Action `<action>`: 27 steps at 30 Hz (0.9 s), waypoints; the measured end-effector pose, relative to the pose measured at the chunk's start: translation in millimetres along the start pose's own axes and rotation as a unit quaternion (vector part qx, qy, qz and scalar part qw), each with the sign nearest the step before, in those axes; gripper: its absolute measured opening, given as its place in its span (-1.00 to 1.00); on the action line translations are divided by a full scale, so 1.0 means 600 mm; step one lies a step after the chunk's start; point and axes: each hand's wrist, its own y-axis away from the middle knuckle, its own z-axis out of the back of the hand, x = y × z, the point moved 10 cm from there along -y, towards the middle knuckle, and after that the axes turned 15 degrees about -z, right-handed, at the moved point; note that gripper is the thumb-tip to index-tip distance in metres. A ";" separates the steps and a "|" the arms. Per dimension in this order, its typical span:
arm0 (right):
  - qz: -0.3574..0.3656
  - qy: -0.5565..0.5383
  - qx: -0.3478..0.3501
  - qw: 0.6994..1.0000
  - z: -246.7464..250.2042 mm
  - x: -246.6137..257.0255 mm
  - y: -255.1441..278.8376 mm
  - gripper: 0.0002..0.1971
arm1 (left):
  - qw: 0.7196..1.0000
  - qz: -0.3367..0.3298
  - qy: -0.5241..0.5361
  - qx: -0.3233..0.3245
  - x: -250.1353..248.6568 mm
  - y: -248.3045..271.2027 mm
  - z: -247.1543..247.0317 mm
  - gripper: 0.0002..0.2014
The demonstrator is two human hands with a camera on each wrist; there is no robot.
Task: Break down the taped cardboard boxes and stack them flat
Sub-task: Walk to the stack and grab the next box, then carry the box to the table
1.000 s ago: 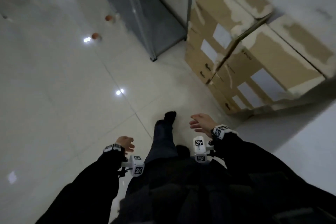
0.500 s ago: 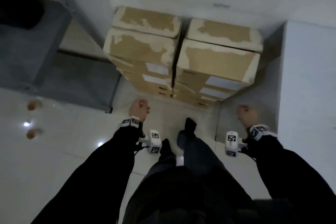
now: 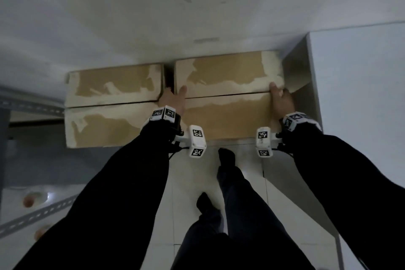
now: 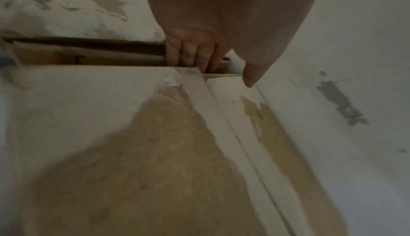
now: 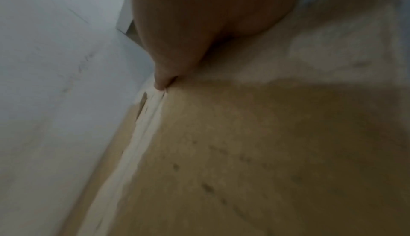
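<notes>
Head view looks steeply down over both arms; wrist views sit close, sharing right box [image 3: 228,116] top.

A grey metal shelving rack [image 3: 28,105] stands left; two small orange balls [image 3: 28,201] lie on the tiled floor [image 3: 192,182].

Narrow dark gap [image 3: 168,76] between the left box stack [image 3: 114,103] and right box stack [image 3: 225,94], wall [image 3: 197,17] close behind, white partition [image 3: 350,94] probably tight on the right, open floor [image 3: 192,182] in front
</notes>
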 end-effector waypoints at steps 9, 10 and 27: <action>0.016 0.031 0.018 0.999 0.030 0.008 0.034 -0.40 | 1.000 0.009 -0.021 -0.012 0.000 0.035 -0.004 -0.41; 0.020 0.026 0.018 0.999 0.040 0.009 0.051 -0.37 | 0.999 -0.006 -0.020 -0.025 -0.007 0.051 0.008 -0.42; 0.193 -0.177 -0.014 0.965 0.343 -0.135 0.462 -0.54 | 0.917 -0.332 0.195 -0.099 -0.201 0.453 0.125 -0.64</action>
